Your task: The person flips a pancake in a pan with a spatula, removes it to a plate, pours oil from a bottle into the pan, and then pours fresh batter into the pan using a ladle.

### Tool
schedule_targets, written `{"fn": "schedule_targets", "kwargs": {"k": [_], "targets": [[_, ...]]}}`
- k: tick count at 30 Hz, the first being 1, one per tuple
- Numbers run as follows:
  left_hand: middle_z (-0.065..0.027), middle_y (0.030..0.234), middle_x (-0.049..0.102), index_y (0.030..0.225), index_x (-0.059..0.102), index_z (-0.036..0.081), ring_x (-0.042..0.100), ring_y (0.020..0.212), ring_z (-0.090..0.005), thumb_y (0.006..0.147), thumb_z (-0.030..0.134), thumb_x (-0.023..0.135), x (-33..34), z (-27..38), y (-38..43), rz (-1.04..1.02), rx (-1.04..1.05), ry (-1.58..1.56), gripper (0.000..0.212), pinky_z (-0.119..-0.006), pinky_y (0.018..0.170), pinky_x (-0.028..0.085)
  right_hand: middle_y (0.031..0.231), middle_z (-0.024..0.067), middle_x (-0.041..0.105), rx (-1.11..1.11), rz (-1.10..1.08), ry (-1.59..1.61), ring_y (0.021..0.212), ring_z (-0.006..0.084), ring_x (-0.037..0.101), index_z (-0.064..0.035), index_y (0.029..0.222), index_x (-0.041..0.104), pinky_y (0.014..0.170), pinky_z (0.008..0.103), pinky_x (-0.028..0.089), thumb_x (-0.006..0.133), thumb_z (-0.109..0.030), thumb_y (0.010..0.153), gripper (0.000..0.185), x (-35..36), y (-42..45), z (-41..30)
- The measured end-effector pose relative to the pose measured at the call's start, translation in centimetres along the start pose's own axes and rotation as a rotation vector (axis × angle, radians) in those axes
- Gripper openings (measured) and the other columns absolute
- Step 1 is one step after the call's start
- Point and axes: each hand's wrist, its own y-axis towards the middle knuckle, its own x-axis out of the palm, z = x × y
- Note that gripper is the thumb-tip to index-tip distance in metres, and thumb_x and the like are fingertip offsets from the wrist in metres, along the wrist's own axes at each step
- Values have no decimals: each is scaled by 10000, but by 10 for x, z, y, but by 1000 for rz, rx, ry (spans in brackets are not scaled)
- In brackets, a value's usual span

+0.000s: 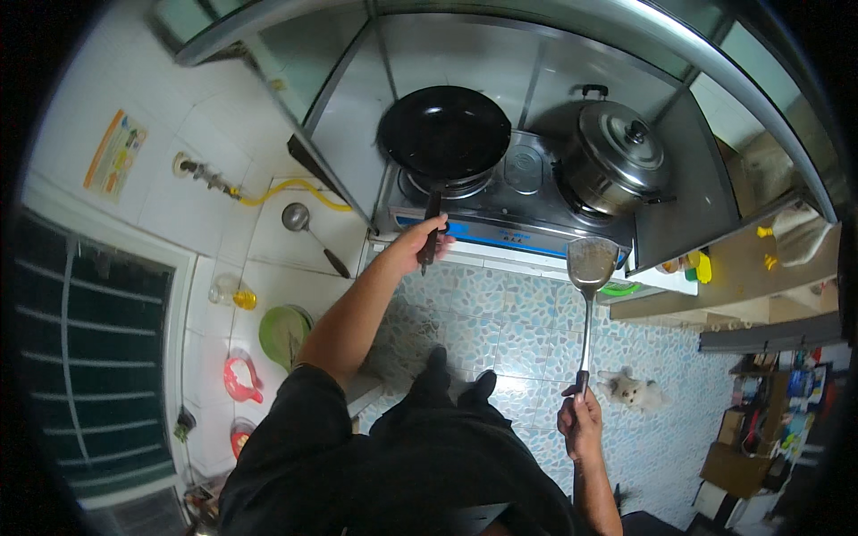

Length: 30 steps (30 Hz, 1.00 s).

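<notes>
My left hand (pixel 417 246) grips the dark handle of a black wok (pixel 444 132), which sits on or just over the left burner of a two-burner gas stove (pixel 523 234). The wok looks dark inside, with small specks. In my right hand (pixel 580 422) is the handle of a metal wok spatula (pixel 592 264), its blade pointing towards the stove's front right. The blade has a dull, smeared surface. A lidded stainless steel pot (pixel 617 157) stands on the right burner.
On the left counter lie a ladle (pixel 296 218), a green cutting board (pixel 283 335) and a red container (pixel 241 380). A yellow gas hose (pixel 295 184) runs behind them. A small white dog (pixel 631 392) is on the tiled floor at the right, near a shelf with boxes (pixel 737 445).
</notes>
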Motion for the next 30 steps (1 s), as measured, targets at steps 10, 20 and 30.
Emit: {"fn": "schedule_targets", "kwargs": {"k": [10,20,30], "targets": [[26,606,487,684,500,109,454,498,-81,789,133,608,12,46,-32,32,-25,82,153,-228,434,377,577,-33,362,-28,168,186,461,59,319,-39,983,502,401,209,228,506,-299,933,264,47,-12,36],[7,622,468,858,487,93,447,481,-92,794,66,599,-5,37,-37,-291,134,-86,132,-237,431,361,544,-55,344,-74,153,102,398,40,282,-23,961,511,359,204,202,480,-244,941,224,75,-14,21],[-12,605,462,860,449,82,452,464,-111,795,97,575,-8,7,13,-394,384,63,142,-253,438,369,555,-45,350,-55,177,23,424,52,304,-33,980,516,381,214,222,527,-316,916,291,80,-24,17]]}}
